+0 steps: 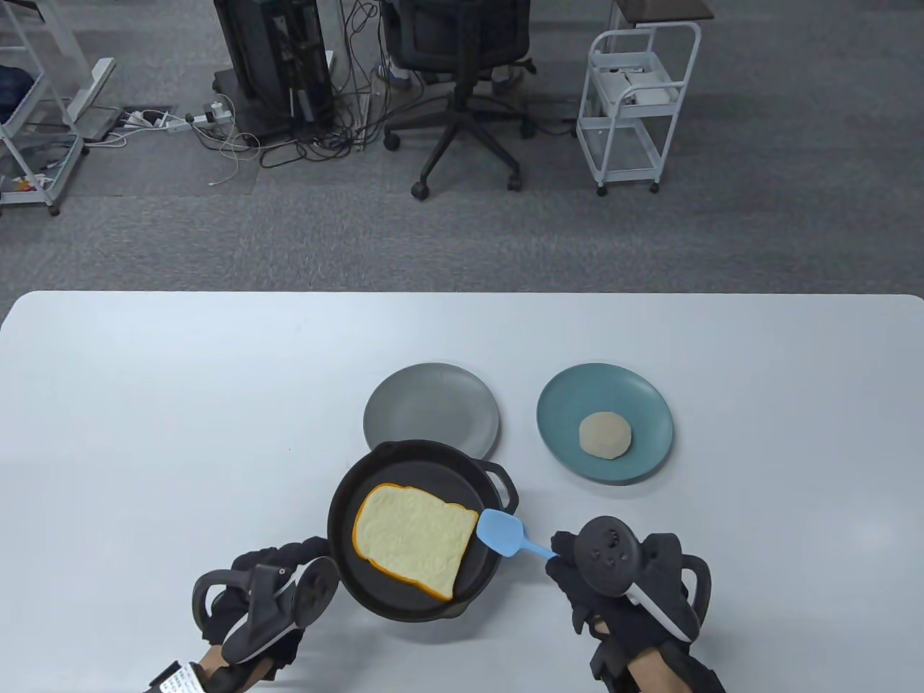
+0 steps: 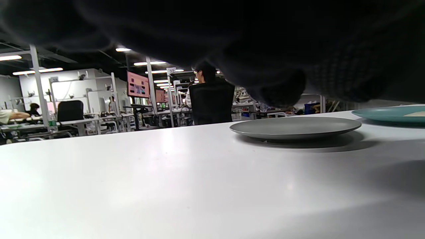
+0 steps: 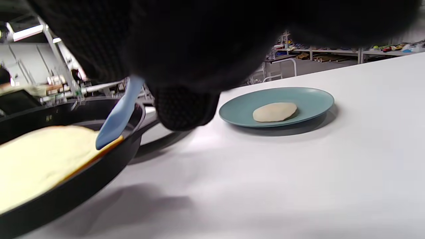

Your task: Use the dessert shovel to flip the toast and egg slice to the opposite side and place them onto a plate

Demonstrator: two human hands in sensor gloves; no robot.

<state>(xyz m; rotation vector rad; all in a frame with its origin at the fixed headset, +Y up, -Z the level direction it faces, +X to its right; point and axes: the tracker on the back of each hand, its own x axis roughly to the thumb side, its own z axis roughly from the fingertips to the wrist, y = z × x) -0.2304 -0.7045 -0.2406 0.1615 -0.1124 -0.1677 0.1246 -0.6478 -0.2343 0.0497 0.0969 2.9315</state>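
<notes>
A slice of toast (image 1: pixel 413 540) (image 3: pixel 40 156) lies flat in a black cast-iron pan (image 1: pixel 346 520) (image 3: pixel 99 166) near the table's front edge. My right hand (image 1: pixel 567 561) grips the handle of a light blue dessert shovel (image 1: pixel 503 533) (image 3: pixel 119 114). The shovel's blade rests at the toast's right edge, over the pan's rim. My left hand (image 1: pixel 285 559) is curled at the pan's lower-left side, where the long handle lies hidden under the hand and its tracker. A pale round egg slice (image 1: pixel 605 435) (image 3: pixel 275 111) sits on the teal plate (image 1: pixel 635 393) (image 3: pixel 308 99).
A grey plate (image 1: pixel 431 404) (image 2: pixel 295 127) stands just behind the pan, with the teal plate (image 2: pixel 388 114) to its right. The pan's small helper handle (image 1: pixel 503 482) points toward the plates. Beyond the table stand an office chair and a white cart on the floor.
</notes>
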